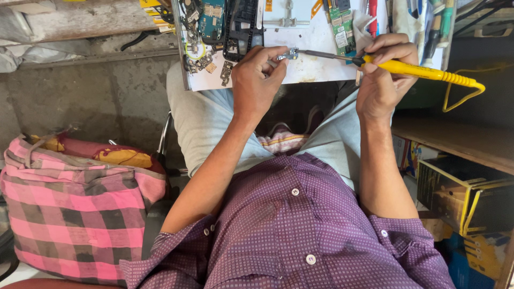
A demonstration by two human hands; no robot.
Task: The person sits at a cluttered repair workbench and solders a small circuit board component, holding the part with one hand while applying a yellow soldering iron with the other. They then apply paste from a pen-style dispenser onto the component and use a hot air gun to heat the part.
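Your left hand (256,80) is closed in a pinch, thumb and fingers gripping a small metal part (287,54) that sticks out just past your fingertips, over the front edge of the white work board (310,69). Your right hand (383,75) is wrapped tight round the yellow handle of a soldering iron (417,70); its dark shaft runs leftward from your fist and the tip meets the metal part, touching it or very nearly. So the part sits between your two hands, just beyond the left fingers and at the far end of the iron from your right. A yellow cord (465,95) loops off the back of the handle to the right.

Board beyond your hands: a black phone frame (243,29) and a blue circuit board (212,20) lie near the left hand, loose small chips and screws beside them; a green circuit board (340,24) lies near the iron's shaft. Pens and tools (428,21) crowd the right end.

You sit with knees under the board, purple dotted shirt (294,230) in the foreground. A pink checked bag (75,208) stands at your left on the grey concrete floor (91,91); yellow-trimmed cardboard boxes (466,195) are stacked under a wooden shelf (455,136) at your right.
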